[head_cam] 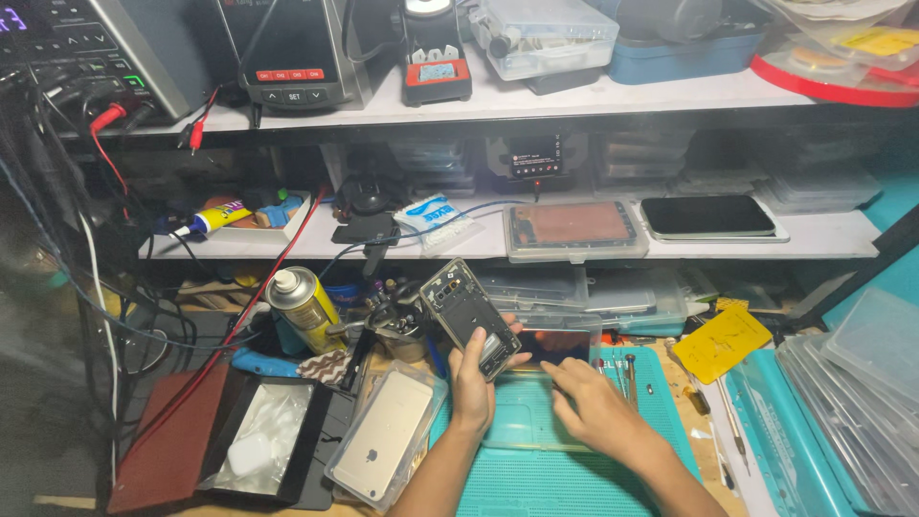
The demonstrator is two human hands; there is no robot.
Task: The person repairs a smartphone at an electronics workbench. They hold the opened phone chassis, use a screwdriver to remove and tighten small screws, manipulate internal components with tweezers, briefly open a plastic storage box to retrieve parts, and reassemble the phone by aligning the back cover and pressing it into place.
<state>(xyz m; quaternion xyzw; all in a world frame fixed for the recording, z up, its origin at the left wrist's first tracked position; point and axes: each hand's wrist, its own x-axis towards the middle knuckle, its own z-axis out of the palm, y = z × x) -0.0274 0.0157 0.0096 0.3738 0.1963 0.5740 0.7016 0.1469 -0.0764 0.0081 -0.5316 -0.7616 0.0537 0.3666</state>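
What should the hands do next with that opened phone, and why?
Probably lower the opened phone frame toward the teal mat. The left hand holds it tilted up in the air by its bottom end, while the right hand rests flat on a clear tray just beside it. Resting it there would likely steady it.

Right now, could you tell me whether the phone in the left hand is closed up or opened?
Opened: the phone in the left hand shows bare inner frame and parts, no cover on the side facing us.
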